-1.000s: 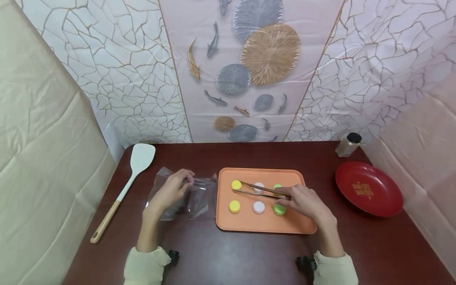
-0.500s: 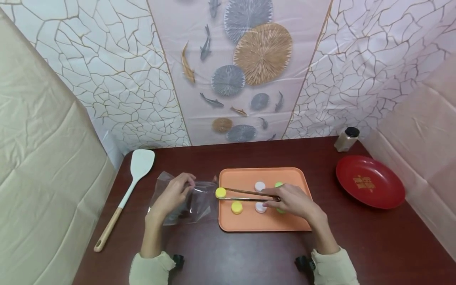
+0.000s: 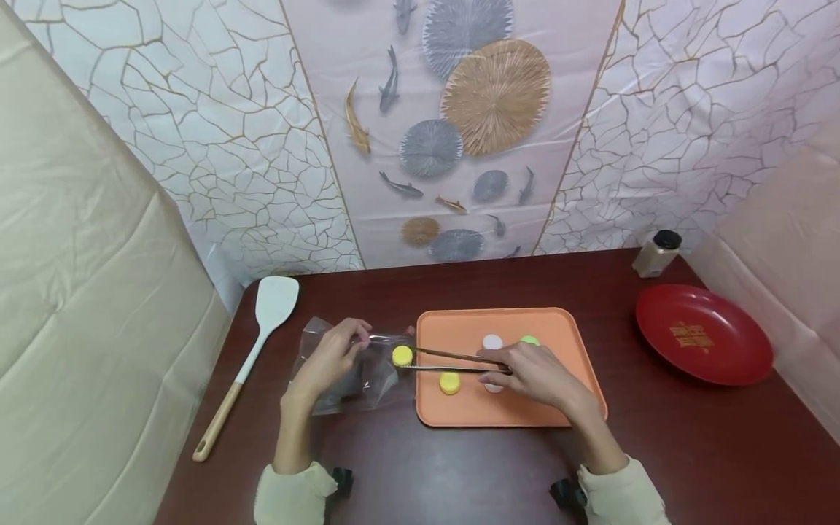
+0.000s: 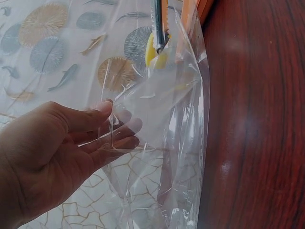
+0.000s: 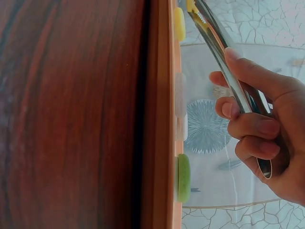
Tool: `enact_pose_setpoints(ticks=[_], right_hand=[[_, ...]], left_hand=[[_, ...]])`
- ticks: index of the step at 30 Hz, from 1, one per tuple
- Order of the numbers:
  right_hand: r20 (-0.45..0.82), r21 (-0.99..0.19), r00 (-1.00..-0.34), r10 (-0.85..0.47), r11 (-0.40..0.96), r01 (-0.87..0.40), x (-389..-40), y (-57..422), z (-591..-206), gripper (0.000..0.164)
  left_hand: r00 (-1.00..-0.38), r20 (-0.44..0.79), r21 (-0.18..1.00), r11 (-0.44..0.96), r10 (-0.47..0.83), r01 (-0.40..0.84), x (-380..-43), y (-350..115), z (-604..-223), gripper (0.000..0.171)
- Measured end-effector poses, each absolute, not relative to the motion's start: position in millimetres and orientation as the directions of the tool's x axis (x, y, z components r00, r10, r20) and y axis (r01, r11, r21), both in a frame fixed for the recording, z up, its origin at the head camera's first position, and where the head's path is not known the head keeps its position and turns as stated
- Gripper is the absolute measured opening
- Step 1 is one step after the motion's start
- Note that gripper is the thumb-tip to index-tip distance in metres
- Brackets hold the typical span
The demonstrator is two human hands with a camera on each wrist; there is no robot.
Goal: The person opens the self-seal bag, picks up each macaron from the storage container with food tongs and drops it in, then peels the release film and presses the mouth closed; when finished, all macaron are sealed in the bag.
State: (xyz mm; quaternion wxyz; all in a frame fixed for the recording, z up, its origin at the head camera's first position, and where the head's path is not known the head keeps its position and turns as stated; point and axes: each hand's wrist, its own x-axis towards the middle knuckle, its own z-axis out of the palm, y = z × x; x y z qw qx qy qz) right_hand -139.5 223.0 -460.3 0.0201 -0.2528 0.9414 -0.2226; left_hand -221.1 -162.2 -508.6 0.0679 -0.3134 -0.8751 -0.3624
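My left hand pinches the edge of a clear plastic bag between thumb and fingers, holding its mouth apart. My right hand grips metal tongs, whose tips clasp a yellow macaron. That macaron is past the tray's left edge, overlapping the bag in the head view; the left wrist view has it at the bag's mouth. On the orange tray sit another yellow macaron, white macarons and a green macaron. The right hand partly covers some of them.
A white spatula with a wooden handle lies at the left. To the right is a red plate with gold markings, and behind it a jar with a black lid. A patterned backdrop stands along the table's back edge.
The right hand has carried the yellow macaron in the tongs leftward, from above the tray to the bag's mouth. My left hand keeps its hold on the bag. The head view has shifted slightly.
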Motion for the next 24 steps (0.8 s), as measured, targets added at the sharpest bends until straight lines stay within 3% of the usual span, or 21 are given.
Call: enact_pose_setpoints(ticks=[2, 5, 8, 11, 17, 24], right_hand=[[0.067, -0.426, -0.882, -0.466, 0.786, -0.448, -138.7, 226.3, -459.0, 0.030], [0.056, -0.417, -0.887, -0.458, 0.796, -0.438, -139.4, 229.2, -458.2, 0.030], [0.053, -0.417, -0.884, -0.464, 0.794, -0.442, -140.8, 231.1, -458.7, 0.028], [0.053, -0.420, -0.876, -0.480, 0.785, -0.455, -141.1, 232.3, -459.2, 0.027], [0.091, -0.419, -0.835, -0.543, 0.740, -0.527, -141.2, 222.7, -464.9, 0.029], [0.129, -0.411, -0.798, -0.588, 0.701, -0.583, -141.3, 205.6, -471.8, 0.015]], left_hand=[[-0.797, 0.346, 0.606, 0.530, 0.495, 0.593, -214.6, -155.7, -495.6, 0.012], [-0.807, 0.336, 0.617, 0.533, 0.486, 0.578, -216.0, -156.4, -497.6, 0.008], [-0.811, 0.325, 0.613, 0.544, 0.486, 0.572, -227.5, -159.9, -516.1, 0.015], [-0.821, 0.305, 0.607, 0.566, 0.482, 0.558, -239.0, -160.3, -534.9, 0.009], [-0.804, 0.337, 0.601, 0.545, 0.491, 0.584, -229.8, -156.9, -521.2, 0.012], [-0.833, 0.298, 0.632, 0.558, 0.466, 0.538, -226.5, -162.6, -516.3, 0.013]])
